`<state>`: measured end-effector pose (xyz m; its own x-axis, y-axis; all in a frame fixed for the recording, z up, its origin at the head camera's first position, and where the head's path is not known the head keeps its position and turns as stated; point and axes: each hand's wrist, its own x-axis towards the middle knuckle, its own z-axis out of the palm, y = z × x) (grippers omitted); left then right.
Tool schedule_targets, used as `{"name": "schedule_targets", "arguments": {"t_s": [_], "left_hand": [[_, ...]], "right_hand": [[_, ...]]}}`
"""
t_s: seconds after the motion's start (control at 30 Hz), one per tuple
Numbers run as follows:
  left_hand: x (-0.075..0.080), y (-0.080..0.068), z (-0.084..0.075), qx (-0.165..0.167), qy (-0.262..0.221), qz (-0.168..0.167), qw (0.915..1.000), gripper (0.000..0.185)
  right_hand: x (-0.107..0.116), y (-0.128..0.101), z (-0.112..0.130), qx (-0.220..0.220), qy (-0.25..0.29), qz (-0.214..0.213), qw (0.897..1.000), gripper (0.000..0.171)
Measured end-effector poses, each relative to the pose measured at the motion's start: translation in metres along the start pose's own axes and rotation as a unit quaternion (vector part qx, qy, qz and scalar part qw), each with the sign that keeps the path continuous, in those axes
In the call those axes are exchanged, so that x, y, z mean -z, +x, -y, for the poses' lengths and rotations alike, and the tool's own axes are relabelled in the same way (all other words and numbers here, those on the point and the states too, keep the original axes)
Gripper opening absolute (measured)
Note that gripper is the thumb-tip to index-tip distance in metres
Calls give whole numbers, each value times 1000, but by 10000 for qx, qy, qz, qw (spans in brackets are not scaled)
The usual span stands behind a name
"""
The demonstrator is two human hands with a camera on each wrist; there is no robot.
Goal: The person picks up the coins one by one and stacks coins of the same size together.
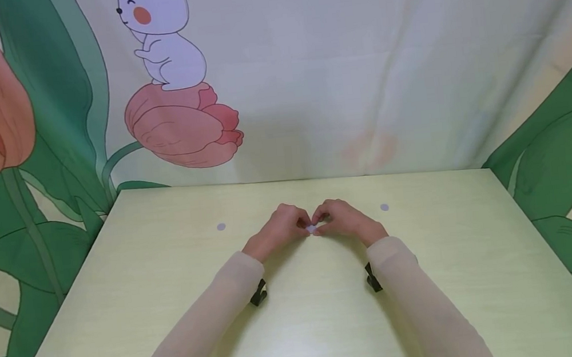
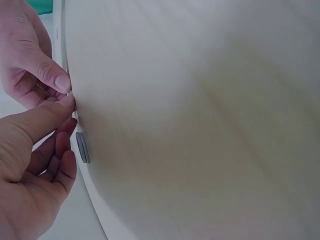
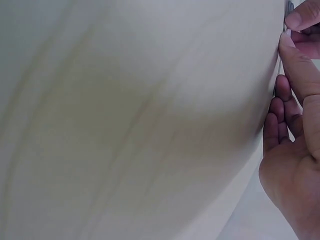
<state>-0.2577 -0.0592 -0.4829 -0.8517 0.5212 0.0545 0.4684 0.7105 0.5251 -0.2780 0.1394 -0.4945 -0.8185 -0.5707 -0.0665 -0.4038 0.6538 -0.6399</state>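
Both hands meet over the table near its far edge, at a small light grey disc. My left hand pinches the disc's left side between thumb and curled fingers. From the right, my right hand pinches the other side the same way. In the left wrist view the thumb tips of the left hand and right hand come close together, mostly hiding the disc. The right wrist view has the right hand low along the tabletop, its fingertips at a thin grey edge.
One grey disc lies left of the hands, looking layered in the left wrist view. Another grey disc lies to the right. The pale wooden table ends at a printed curtain behind. Dark straps show at both wrists.
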Motion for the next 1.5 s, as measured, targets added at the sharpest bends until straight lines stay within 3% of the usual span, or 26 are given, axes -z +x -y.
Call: {"name": "schedule_targets", "arguments": {"t_s": [0.4,0.57,0.77,0.97,1.2,1.5], "left_hand": [[-1,3,-2,19,-27,248,9997,5],[-2,3,-3,159,-47,308,9994,3],[-3,6,-5,427,38,305,9986,7],[-3,10,-6,462,72,470,9978,7],[-1,10,-7,488,83,378,9981,12],[3,12,-3,544,150,299,9980,11]], "right_hand": [[-3,-1,0,-54,-336,-88,9994,14],[-6,-4,3,-206,-707,-169,9971,13],[-4,-8,10,-339,-699,-190,9968,13],[-3,-10,12,-382,-868,-190,9953,10],[-8,-9,13,-227,-1366,-553,9888,10],[-15,-7,22,-507,-1285,-802,9872,10]]}}
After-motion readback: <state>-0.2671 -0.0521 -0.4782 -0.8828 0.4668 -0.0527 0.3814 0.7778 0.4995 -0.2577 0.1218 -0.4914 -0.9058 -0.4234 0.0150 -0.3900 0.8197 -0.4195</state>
